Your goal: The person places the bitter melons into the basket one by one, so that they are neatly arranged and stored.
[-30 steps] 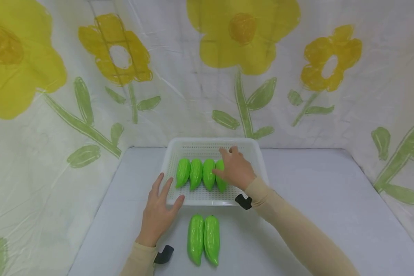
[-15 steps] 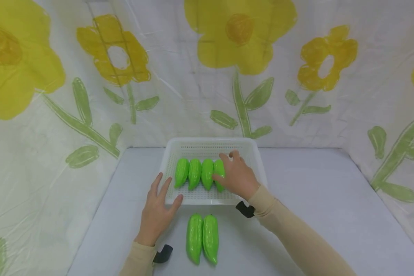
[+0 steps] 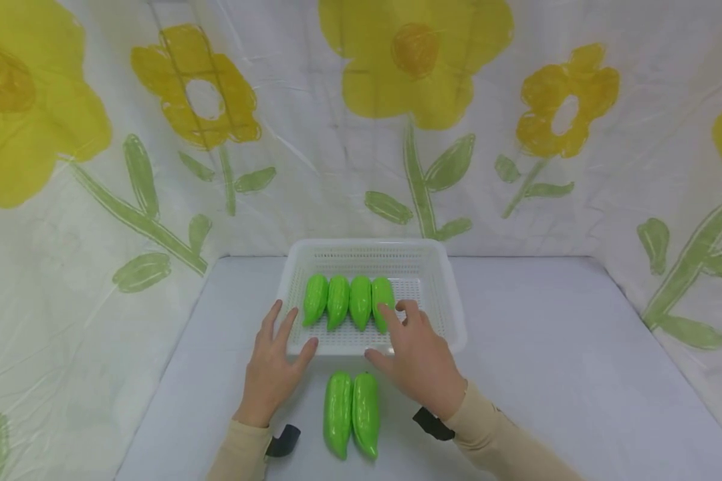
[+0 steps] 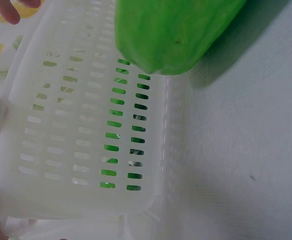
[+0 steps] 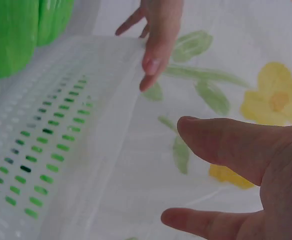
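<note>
A white plastic basket [image 3: 455, 300] with slotted walls holds several glossy green, plump, tapering fruits or vegetables [image 3: 338, 300], lined up side by side. Two more of the same green pieces [image 3: 338, 414] lie together on the table in front of it. At the basket's front left corner is my left hand [image 3: 271, 374], fingers spread along the rim, holding no green piece. My right hand [image 3: 424, 364] hovers over the front rim toward the right, fingers loosely bent and apart. In the right wrist view, nothing lies between its thumb [image 5: 226, 145] and finger.
The basket stands near the back of a white table [image 3: 535, 347]. Behind and at both sides hangs a white cloth [image 3: 313, 180] painted with yellow flowers and green leaves. Each wrist wears a black strap piece [image 3: 284, 441].
My right hand has come off the rightmost green piece in the basket and moved back toward the front rim. My left hand has stayed at the corner.
</note>
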Tool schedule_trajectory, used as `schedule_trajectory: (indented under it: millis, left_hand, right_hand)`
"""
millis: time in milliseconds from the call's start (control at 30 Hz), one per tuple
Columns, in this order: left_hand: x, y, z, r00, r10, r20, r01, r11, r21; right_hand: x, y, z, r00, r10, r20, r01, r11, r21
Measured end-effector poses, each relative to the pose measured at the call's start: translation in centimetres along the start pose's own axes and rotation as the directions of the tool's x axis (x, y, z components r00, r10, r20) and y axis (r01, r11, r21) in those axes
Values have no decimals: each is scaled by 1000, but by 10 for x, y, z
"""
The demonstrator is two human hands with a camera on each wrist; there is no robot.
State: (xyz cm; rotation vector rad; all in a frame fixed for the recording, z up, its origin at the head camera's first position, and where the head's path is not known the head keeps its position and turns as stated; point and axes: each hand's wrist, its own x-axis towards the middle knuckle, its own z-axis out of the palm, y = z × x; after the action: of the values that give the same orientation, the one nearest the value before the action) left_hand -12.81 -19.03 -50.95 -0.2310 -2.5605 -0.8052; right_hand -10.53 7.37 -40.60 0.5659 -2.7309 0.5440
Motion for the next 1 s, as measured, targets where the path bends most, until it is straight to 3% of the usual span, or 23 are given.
schedule_trajectory:
  millis: [133,367,533,1000]
  left_hand:
    - [0,1,0,1000,-11,12,11,1000,2]
    - [0,2,-2,1000,-9,9,9,1000,-12]
    - [1,2,-2,1000,-4,6,5,1000,-17]
    - [0,3,-2,1000,-6,6,6,1000,-16]
  right_hand:
    - [-19,-10,2,1000,-1,-5,1,1000,6]
    - [-47,-26,8,994,54,98,-58,998,39]
    - [-62,-31,19,991,34,133,-40,998,40]
    - [-65,-22,64,986,6,165,-12,999,34]
